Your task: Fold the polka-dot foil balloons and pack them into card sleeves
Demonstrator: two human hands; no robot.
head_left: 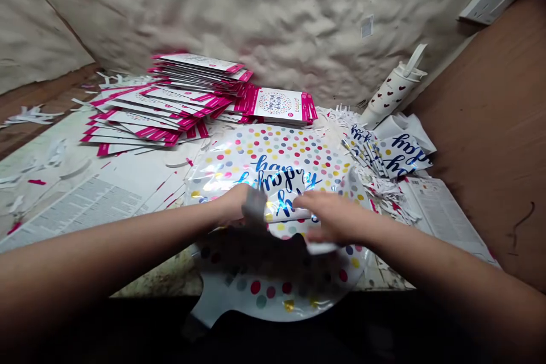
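Flat foil balloons (294, 148) with coloured dots and blue "happy birthday" lettering lie in front of me, the lower end hanging over the table edge. One balloon (281, 216) looks folded into a smaller piece on top, between my hands. My left hand (234, 203) is closed at its left side, with a blurred grey piece (255, 205) at the fingertips that I cannot make out. Over the right side of the folded balloon, my right hand (333, 217) has its fingers stretched out, smeared by motion. A small white edge (322, 248) shows beneath it.
Stacks of pink-and-white balloon packets (170, 105) stand at the back left. A white tumbler with hearts (390, 94) leans at the back right, near folded balloons (403, 151) and striped straws (369, 153). Paper shreds (392, 196) and printed sheets (443, 216) are scattered around.
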